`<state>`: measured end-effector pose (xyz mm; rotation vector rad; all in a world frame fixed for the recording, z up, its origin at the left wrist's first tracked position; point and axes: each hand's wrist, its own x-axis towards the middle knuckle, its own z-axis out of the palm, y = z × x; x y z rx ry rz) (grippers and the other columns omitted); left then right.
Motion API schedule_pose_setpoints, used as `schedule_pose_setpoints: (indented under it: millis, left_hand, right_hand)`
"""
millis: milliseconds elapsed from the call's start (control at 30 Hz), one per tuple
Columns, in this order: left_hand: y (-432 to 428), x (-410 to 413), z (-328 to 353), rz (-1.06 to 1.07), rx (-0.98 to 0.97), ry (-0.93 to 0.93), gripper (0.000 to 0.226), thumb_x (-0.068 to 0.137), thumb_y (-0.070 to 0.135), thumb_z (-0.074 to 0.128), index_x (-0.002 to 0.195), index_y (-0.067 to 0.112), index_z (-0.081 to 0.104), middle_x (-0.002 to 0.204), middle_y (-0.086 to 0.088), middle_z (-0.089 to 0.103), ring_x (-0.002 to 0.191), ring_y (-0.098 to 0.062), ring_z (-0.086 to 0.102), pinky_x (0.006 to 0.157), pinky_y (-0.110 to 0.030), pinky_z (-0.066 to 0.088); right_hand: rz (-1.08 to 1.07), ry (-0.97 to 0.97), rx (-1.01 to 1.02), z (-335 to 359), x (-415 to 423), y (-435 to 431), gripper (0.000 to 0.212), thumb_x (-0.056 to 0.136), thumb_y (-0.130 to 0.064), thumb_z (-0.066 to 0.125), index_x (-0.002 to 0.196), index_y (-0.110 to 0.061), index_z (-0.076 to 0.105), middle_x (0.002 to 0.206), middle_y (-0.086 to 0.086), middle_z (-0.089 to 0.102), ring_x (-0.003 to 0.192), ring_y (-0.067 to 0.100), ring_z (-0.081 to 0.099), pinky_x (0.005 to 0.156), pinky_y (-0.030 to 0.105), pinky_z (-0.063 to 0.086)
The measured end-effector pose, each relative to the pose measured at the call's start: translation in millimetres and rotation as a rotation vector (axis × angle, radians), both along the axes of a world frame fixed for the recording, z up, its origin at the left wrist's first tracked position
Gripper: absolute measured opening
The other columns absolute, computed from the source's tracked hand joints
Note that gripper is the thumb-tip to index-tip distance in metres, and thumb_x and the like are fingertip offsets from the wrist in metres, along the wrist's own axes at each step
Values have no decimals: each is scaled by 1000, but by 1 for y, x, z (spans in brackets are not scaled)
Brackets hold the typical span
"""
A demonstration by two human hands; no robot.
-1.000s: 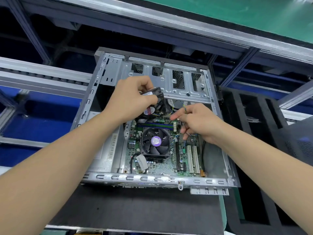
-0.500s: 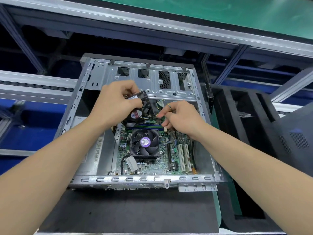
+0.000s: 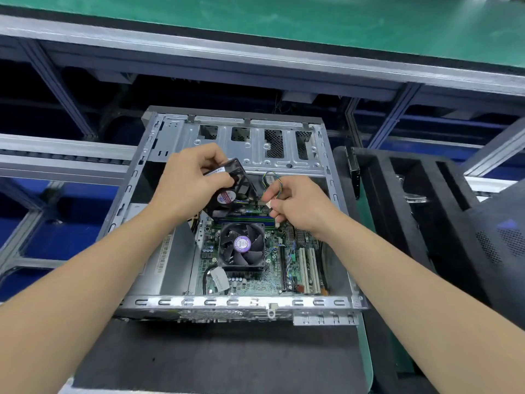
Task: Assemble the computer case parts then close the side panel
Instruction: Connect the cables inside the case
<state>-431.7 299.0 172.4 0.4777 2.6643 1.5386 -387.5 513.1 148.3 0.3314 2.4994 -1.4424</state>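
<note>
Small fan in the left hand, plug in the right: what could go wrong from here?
1. The left hand grips the small fan by one edge, tilted over the motherboard; a slip could drop it on the parts below.
2. The right hand pinches the plug; the slack wires could catch in the big fan.

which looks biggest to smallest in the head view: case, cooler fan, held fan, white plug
1. case
2. cooler fan and held fan: alike; the held one is tilted and partly covered, so unranked
3. white plug
</note>
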Motion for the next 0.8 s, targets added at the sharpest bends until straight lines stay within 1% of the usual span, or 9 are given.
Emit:
schedule_pose_setpoints:
  millis: [100,233,300,400,500,567,633,700,800]
  left_hand:
    - [-1,5,3,-1,17,27,7,71,23,70,76,21,65,75,1,73,75,-23,72,77,-51,58]
    - [-3,7,3,-16,27,45,9,69,20,69,76,15,67,75,-6,72,75,-31,70,74,-53,58]
    - [-2,7,2,-42,0,38,8,67,22,68,75,18,67,74,-5,72,74,-32,69,74,-53,57]
    - [0,7,-2,-125,-100,83,7,67,24,66,74,24,66,69,1,69,69,-27,65,69,-46,56]
    - [-1,8,-2,-205,-94,99,9,66,20,66,74,26,66,68,7,69,66,-13,66,64,-35,53]
    - [0,9,-1,-257,-94,99,12,66,18,66,75,25,67,69,10,69,68,-10,66,64,-31,50]
    - [2,12,0,-337,-144,118,13,66,17,68,76,26,69,69,12,70,67,-11,66,62,-29,49]
    - [5,14,1,-395,-176,120,15,67,17,69,78,29,71,68,18,70,64,-12,66,60,-31,50]
    - [6,14,0,-410,-194,110,14,69,20,70,80,30,72,69,25,68,63,-13,67,59,-36,52]
  right_hand:
    - [34,-35,-109,3,3,1,14,99,5,62,95,-7,69,76,13,76,74,30,76,90,58,60]
    - [96,-142,-226,14,10,7,9,92,11,69,100,7,69,80,23,77,78,36,77,82,41,66]
    - [181,-192,-115,18,16,8,12,85,10,76,95,4,73,80,22,77,75,33,78,80,40,66]
    - [356,-246,176,21,26,2,14,81,2,80,87,-10,77,76,12,78,75,24,79,83,43,65]
    - [543,-319,436,12,38,-8,16,84,-2,79,84,-19,78,77,1,78,73,15,76,74,29,64]
    - [616,-297,592,3,43,-14,18,89,-3,75,86,-21,78,82,-3,75,77,14,72,65,22,57]
    - [648,-279,669,-3,45,-17,21,91,-3,71,86,-23,77,79,-7,68,86,16,70,68,24,53]
    - [655,-252,715,-8,45,-18,23,91,-2,70,85,-23,76,78,-8,64,89,18,68,73,29,57]
    - [631,-233,754,-11,46,-19,22,88,-2,70,91,-22,78,87,-2,66,87,23,69,78,40,63]
